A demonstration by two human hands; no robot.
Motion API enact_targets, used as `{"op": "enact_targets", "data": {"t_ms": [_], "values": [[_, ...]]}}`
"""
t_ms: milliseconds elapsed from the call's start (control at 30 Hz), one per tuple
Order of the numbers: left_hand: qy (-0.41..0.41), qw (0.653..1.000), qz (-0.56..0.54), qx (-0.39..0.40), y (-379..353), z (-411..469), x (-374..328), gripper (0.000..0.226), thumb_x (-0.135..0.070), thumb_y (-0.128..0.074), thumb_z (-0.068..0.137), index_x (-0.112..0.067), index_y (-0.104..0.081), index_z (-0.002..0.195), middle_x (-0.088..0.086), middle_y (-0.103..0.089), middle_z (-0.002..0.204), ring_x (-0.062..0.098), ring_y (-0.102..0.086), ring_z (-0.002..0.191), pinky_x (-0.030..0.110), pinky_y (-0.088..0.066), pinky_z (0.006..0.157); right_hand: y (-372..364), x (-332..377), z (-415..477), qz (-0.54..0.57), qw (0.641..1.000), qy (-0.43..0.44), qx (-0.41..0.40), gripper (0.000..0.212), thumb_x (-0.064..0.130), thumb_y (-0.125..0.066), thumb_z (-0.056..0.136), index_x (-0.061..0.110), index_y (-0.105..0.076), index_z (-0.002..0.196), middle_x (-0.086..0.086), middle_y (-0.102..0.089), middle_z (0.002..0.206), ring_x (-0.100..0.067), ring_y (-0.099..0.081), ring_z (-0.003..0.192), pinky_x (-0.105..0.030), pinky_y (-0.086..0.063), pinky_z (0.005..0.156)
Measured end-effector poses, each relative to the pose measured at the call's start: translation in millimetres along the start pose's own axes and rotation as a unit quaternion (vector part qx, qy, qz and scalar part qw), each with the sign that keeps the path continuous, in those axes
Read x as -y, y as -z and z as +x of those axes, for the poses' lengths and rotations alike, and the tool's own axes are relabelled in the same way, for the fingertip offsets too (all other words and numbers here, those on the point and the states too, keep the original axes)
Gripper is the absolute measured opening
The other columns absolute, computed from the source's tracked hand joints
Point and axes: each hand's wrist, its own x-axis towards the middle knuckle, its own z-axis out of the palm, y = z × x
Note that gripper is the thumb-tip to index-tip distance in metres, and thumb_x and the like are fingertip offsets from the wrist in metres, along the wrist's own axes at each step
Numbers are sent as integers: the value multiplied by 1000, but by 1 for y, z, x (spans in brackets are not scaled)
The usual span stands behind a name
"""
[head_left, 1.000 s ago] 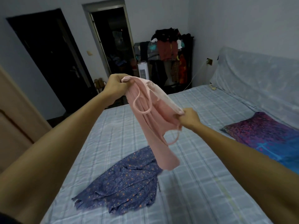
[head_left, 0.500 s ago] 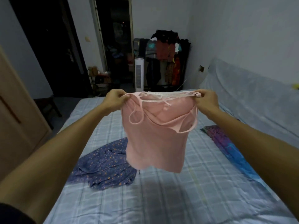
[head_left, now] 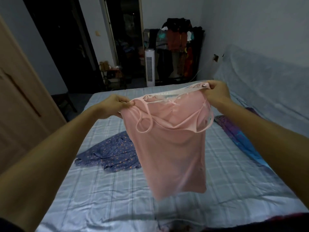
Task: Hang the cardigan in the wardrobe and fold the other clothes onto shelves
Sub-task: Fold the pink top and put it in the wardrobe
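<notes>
now, your left hand (head_left: 117,104) and right hand (head_left: 215,92) each pinch a top corner of the pink camisole (head_left: 170,148), which hangs over the middle of the bed (head_left: 100,190). hold that top edge taut and level, lay it flat, tuck the straps in, then fold.

Right hand (head_left: 217,92) now sits wide at 3 o'clock of left hand (head_left: 115,106), formerly close at 4 o'clock. Pink camisole (head_left: 168,148) hangs spread, no longer bunched.

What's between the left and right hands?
Head view: the pink camisole, its lace-trimmed top edge stretched from the left hand to the right hand, both pinching it.
</notes>
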Motion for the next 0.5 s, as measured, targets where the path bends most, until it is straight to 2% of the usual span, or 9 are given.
{"op": "enact_targets", "data": {"t_ms": [67,133,233,367,500], "values": [[13,999,-10,36,-1,4,8,19,-25,-59,91,-10,-70,85,-2,-69,72,10,-66,68,27,-58,62,-1,-7,-6,-6,1000,-11,-3,6,19,-68,83,23,-72,81,14,-63,70,2,-53,67,-16,-42,58],[20,997,-10,71,-7,12,21,21,-26,-57,92,-9,-69,88,-1,-69,76,11,-66,71,27,-57,62,-7,-20,-11,-18,999,-29,7,11,21,-69,80,14,-71,72,16,-59,61,4,-49,58,-16,-40,53],[37,993,-5,108,-21,31,45,23,-24,-57,92,-4,-68,94,3,-68,77,12,-66,69,29,-58,62,-20,-48,-12,-26,997,-63,47,19,21,-69,76,6,-74,87,0,-66,75,-6,-56,67,-24,-46,59],[78,989,-10,128,-36,92,81,20,-19,-55,94,-5,-66,86,0,-65,68,9,-63,60,24,-54,52,-55,-106,27,-32,991,-109,75,7,14,-67,79,15,-72,75,1,-63,72,-7,-55,65,-25,-44,61],[115,989,11,90,-64,191,138,18,-19,-59,93,-7,-64,80,2,-59,62,6,-58,50,22,-52,45,-123,-195,94,-54,979,-167,100,12,9,-63,80,13,-74,81,-1,-67,80,-12,-58,74,-29,-46,66]]}}
